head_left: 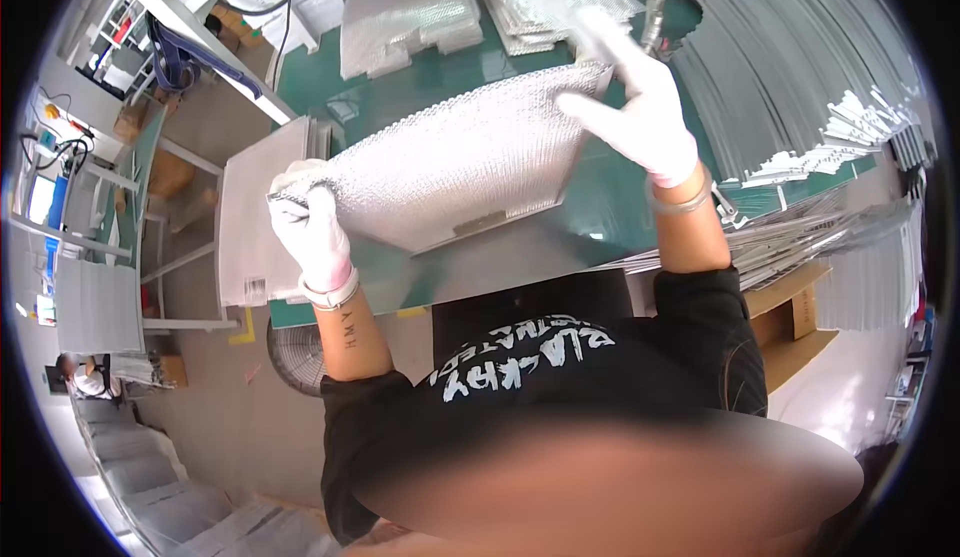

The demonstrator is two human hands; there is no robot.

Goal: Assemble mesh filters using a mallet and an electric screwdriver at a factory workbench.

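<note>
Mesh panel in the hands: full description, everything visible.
The mesh panel is a silvery, fine-textured metal-looking sheet, roughly rectangular, with a thin frame along its edges and a small darker tab on its near edge. It is held above the green table, tilted, its right end higher. The gloved left hand grips its left corner; the gloved right hand holds its upper right corner. Similar panels lie stacked behind.
</note>
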